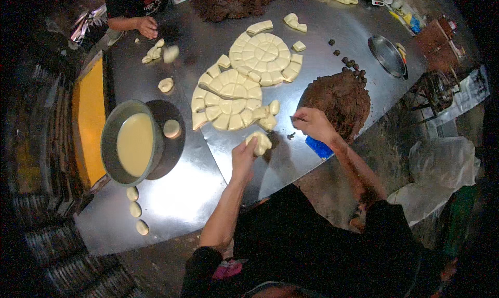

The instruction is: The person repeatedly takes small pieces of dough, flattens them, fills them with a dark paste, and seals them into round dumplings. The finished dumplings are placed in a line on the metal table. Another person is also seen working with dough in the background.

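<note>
My left hand (243, 159) grips a lump of pale dough (259, 143), thumb on top, above the near edge of the metal table. My right hand (314, 123) is beside the near left side of a large mound of brown paste (339, 97). Its thumb and fingers are pinched on a small dark piece (293, 119), blurred and partly hidden. A blue scraper (318, 146) lies under my right wrist at the table edge. Beyond my left hand, small dough lumps (267, 116) touch a round of pale dough cut into segments (230, 103). A dark crumb (291, 136) lies between my hands.
A second cut dough round (261, 54) lies farther back. To the left, a grey bowl (107, 142) holds pale yellow liquid, with several dough balls (135, 209) nearby. Another person's hand (147, 27) is at the far left. A round metal pan (386, 56) sits far right.
</note>
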`<state>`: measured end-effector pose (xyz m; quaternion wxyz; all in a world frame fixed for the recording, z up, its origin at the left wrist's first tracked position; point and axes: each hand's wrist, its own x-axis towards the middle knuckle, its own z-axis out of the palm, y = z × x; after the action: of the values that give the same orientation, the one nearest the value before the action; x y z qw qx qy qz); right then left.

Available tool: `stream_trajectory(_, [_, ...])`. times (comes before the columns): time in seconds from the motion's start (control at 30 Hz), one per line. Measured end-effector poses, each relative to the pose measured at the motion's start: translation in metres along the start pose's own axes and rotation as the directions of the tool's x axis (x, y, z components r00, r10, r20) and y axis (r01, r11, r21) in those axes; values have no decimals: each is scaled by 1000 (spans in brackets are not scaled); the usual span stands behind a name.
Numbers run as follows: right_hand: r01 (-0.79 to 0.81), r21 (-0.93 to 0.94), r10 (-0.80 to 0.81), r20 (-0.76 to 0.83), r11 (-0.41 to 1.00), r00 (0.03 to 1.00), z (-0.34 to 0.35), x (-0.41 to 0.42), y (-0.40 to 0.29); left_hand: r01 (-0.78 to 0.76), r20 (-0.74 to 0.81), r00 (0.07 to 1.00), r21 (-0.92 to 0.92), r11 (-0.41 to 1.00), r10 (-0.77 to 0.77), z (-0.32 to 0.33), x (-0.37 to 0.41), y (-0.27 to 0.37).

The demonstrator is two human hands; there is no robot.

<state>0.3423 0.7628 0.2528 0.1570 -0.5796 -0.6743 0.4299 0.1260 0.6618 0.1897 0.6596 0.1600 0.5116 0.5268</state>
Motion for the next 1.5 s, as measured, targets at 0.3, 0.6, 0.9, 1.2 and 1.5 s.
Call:
stream_trajectory(0.3, [320, -115, -336, -161, 940, 928, 2, 3, -20, 26, 98, 995, -140, 990, -12, 76, 53, -12])
stream_trajectory(0.6, [290, -580, -513, -265, 761, 817, -54, 22, 41, 71, 125, 992, -306, 949, -34, 90, 62, 3])
stream_trajectory(0.9, [330, 24, -323, -142, 944, 936, 49, 17, -46, -73, -5, 997, -220, 973, 74, 20, 17, 23])
stream_trajectory(1.2, [637, -126, -639, 28, 761, 769, 137, -24, -135, -349, -137, 931, -68, 935, 338, -67, -39, 40])
stream_trajectory(1.5, [835, 19, -825, 171, 550, 539, 156, -89, -208, -609, -61, 472, 699, 375, 880, -105, -162, 75])
